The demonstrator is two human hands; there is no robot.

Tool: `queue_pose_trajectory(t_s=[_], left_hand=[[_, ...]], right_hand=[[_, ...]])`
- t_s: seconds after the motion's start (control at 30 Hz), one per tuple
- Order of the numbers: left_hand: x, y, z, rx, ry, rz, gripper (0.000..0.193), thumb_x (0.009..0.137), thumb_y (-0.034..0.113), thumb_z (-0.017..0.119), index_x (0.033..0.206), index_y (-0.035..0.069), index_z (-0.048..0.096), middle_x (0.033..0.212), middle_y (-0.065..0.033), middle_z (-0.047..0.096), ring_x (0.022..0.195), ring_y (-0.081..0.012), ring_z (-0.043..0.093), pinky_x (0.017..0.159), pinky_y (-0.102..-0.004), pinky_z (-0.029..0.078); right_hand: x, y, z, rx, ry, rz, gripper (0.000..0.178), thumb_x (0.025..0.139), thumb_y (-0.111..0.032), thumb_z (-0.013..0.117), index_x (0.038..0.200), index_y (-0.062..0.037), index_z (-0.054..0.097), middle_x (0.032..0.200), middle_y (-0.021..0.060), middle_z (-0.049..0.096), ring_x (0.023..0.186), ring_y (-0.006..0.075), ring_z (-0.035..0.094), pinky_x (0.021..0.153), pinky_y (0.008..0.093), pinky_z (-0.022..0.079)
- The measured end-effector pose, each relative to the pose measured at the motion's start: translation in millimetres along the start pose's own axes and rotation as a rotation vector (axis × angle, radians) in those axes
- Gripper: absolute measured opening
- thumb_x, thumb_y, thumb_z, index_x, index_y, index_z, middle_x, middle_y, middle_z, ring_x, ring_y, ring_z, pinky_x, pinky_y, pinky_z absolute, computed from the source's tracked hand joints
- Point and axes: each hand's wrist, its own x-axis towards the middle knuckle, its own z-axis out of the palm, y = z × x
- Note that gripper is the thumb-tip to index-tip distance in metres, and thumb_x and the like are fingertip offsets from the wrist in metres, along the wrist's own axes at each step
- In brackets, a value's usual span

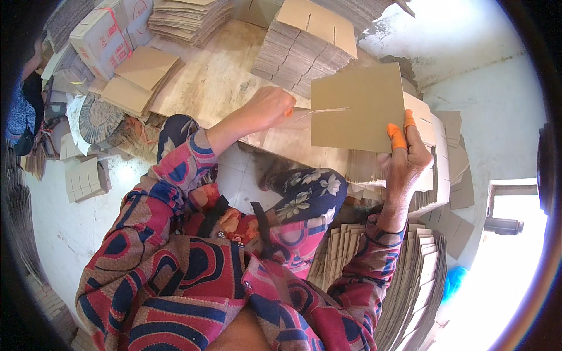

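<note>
My right hand (410,146) grips a flat brown cardboard sheet (357,126) by its right edge, with orange finger covers on the fingers. A narrow slit (331,110) runs into the sheet from its left side. To the left of that slit, my left hand (266,109) is closed in a fist, with orange at the fingertips. A pale, thin sliver shows between the fist and the sheet's edge, but what the fingers pinch is hidden. Beneath both hands lies a wooden board (205,76). Behind the sheet rises a tall stack of slotted cardboard (304,52).
More cardboard piles stand at the back (190,20) and left (140,79). Beside my right arm, many slotted pieces (418,281) stand on edge. A white carton (102,38) sits far left, near a round ridged object (102,117). Loose sheets (459,158) lean against the right wall.
</note>
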Motion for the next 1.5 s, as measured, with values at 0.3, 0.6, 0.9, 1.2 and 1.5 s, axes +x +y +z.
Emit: queue_pose_trajectory(t_s=[0.3, 0.6, 0.9, 1.2, 1.5], left_hand=[[-3.7, 2.8, -4.3, -0.023, 0.004, 0.004, 0.007, 0.068, 0.002, 0.055, 0.07, -0.002, 0.061, 0.07, -0.025, 0.058, 0.072, -0.0432, 0.058, 0.064, -0.0484, 0.046], [-2.1, 2.9, -0.2, -0.052, 0.021, -0.027, 0.007, 0.068, 0.004, 0.057, 0.067, -0.002, 0.06, 0.068, -0.0238, 0.058, 0.071, -0.0417, 0.059, 0.063, -0.0471, 0.046], [-3.3, 6.6, -0.4, -0.056, 0.038, 0.017, 0.008, 0.068, 0.005, 0.058, 0.065, -0.002, 0.059, 0.066, -0.023, 0.056, 0.068, -0.0417, 0.057, 0.061, -0.048, 0.044], [-0.1, 10.5, -1.1, -0.006, 0.026, 0.022, 0.005, 0.062, -0.004, 0.056, 0.067, -0.003, 0.058, 0.065, -0.0239, 0.056, 0.071, -0.0427, 0.058, 0.063, -0.0482, 0.046], [-2.1, 5.6, 1.9, -0.051, 0.052, 0.032, 0.005, 0.068, 0.002, 0.06, 0.069, 0.002, 0.064, 0.067, -0.0224, 0.06, 0.069, -0.04, 0.061, 0.061, -0.0465, 0.047]], right_hand=[[3.5, -5.0, -4.2, 0.035, -0.054, 0.127, 0.038, 0.084, 0.005, 0.059, 0.122, 0.0047, 0.059, 0.089, 0.0073, 0.069, 0.048, 0.0039, 0.046, 0.042, 0.0198, 0.04], [1.9, -2.6, -0.3, 0.036, -0.096, 0.112, 0.039, 0.085, 0.002, 0.059, 0.124, 0.0039, 0.057, 0.074, 0.0042, 0.064, 0.046, 0.0032, 0.044, 0.042, 0.019, 0.037], [2.8, 12.9, 17.2, 0.055, -0.214, 0.037, 0.035, 0.087, -0.003, 0.062, 0.121, 0.0013, 0.06, 0.057, 0.0054, 0.052, 0.045, 0.0052, 0.042, 0.041, 0.0243, 0.037], [-20.5, 43.3, 67.5, -0.145, -0.449, -0.268, 0.033, 0.08, 0.005, 0.054, 0.113, 0.0068, 0.053, 0.075, 0.0253, 0.061, 0.069, 0.0401, 0.063, 0.057, 0.0438, 0.05], [-32.0, 42.4, 79.8, -0.47, -0.569, -0.309, 0.054, 0.078, 0.001, 0.055, 0.129, 0.0111, 0.04, 0.07, 0.0222, 0.063, 0.066, 0.0385, 0.065, 0.056, 0.0443, 0.052]])
